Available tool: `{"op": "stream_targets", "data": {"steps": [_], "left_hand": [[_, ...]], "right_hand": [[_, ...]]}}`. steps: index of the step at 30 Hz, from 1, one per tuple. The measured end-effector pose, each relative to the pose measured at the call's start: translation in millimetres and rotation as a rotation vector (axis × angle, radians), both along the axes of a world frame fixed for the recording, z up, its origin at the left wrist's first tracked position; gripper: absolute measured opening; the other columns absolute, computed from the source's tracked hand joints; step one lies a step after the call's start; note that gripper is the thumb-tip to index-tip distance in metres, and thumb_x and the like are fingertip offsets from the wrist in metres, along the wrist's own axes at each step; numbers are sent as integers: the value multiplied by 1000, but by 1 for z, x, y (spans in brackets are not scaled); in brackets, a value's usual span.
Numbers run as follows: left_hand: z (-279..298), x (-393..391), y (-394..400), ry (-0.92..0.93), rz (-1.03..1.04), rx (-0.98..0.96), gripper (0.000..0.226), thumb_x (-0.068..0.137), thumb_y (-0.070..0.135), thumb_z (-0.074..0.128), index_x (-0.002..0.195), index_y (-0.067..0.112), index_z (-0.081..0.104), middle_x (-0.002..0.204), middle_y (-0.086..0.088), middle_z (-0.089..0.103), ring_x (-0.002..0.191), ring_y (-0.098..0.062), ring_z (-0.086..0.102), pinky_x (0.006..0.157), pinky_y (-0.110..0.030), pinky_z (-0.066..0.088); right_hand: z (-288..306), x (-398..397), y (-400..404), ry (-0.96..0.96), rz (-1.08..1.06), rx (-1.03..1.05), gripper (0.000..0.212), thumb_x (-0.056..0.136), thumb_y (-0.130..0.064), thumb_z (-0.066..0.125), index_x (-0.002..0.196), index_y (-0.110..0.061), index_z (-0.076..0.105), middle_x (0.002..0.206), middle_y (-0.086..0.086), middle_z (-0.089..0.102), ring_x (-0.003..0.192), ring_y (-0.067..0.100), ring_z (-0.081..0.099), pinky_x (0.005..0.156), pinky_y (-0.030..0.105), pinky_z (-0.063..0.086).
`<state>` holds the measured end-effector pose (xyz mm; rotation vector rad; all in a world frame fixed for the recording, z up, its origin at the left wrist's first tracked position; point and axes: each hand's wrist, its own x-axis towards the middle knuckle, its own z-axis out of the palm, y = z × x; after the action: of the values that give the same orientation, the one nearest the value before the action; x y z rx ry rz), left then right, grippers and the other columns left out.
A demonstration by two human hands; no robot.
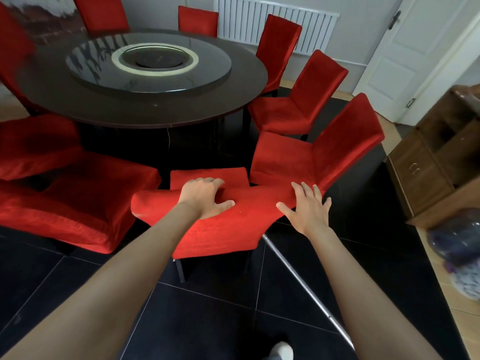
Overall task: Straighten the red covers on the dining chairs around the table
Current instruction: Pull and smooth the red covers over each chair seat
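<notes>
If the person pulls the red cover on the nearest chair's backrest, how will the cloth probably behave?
The red cover is probably floppy and stretchy: it bunches into a fold under the left hand. It likely slides little, as its surface looks velvety. The right hand lies flat on it, so pressing probably smooths it.

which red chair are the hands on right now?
The nearest chair, seen from behind: left hand grips its backrest top, right hand lies flat there. The other chairs are untouched.
</notes>
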<state>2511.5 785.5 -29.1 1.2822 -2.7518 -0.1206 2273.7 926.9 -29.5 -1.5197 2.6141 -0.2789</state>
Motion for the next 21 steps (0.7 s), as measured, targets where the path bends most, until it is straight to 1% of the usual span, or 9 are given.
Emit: {"op": "stream_targets", "data": {"steps": [2,6,11,16,19,21], "left_hand": [[7,-29,1,0,-20,-5,73,81,73,46,136,25,49,128,1,60,116,-23,57,91,-36,44],[21,-108,6,23,-56,-21,70,81,72,48,133,25,51,125,-1,62,112,-25,59,87,-36,45],[26,-224,24,22,-106,-31,71,82,72,46,135,25,50,127,0,61,114,-25,58,89,-36,43],[16,-324,45,21,-159,-14,70,82,71,46,134,24,50,124,1,61,112,-24,59,91,-37,43],[6,-366,54,-9,-183,1,68,83,71,46,131,23,52,119,1,63,108,-22,60,90,-35,43],[4,-393,50,-20,-172,16,69,83,71,46,132,23,51,119,1,63,108,-22,60,90,-35,43]], "right_hand": [[6,-26,8,1,-22,-13,76,89,-66,44,152,-26,23,161,3,18,149,28,3,114,62,5],[17,-97,27,-4,-76,-24,75,90,-65,43,152,-27,23,160,3,21,149,29,5,113,63,5],[23,-199,55,-6,-124,8,75,91,-64,44,152,-26,23,159,3,25,148,29,8,113,63,6],[24,-292,62,-18,-133,15,76,90,-65,44,152,-26,23,158,4,26,148,31,10,113,64,8],[17,-329,64,-38,-119,25,77,89,-65,46,152,-25,23,158,3,27,148,31,10,112,65,8],[14,-356,62,-43,-119,28,77,89,-65,46,152,-26,23,158,3,28,148,30,10,112,65,8]]}}
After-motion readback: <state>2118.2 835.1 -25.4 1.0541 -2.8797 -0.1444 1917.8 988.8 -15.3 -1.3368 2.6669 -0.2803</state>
